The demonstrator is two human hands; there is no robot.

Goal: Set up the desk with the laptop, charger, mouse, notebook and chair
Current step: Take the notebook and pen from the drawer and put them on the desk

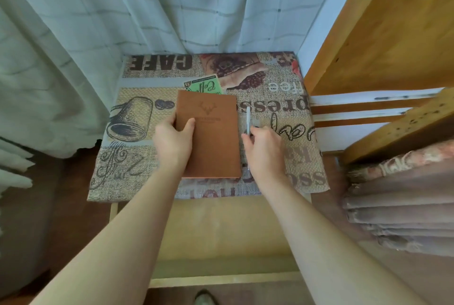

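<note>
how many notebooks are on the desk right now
1. A brown leather-look notebook with a deer-head emblem lies near the middle of the coffee-print desk cover, the left hand gripping its left edge. Nothing hints at another one hidden underneath.

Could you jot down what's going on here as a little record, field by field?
surface: small desk under a cloth printed with coffee pictures
notebook: brown notebook with a deer-head emblem, closed, flat on the desk
left hand: left hand grips the notebook's left edge, thumb on the cover
right hand: right hand pinches a silver pen just right of the notebook
behind: pale checked curtain
right side: wooden shelf with folded fabric
laptop, charger, mouse: none in view
</note>
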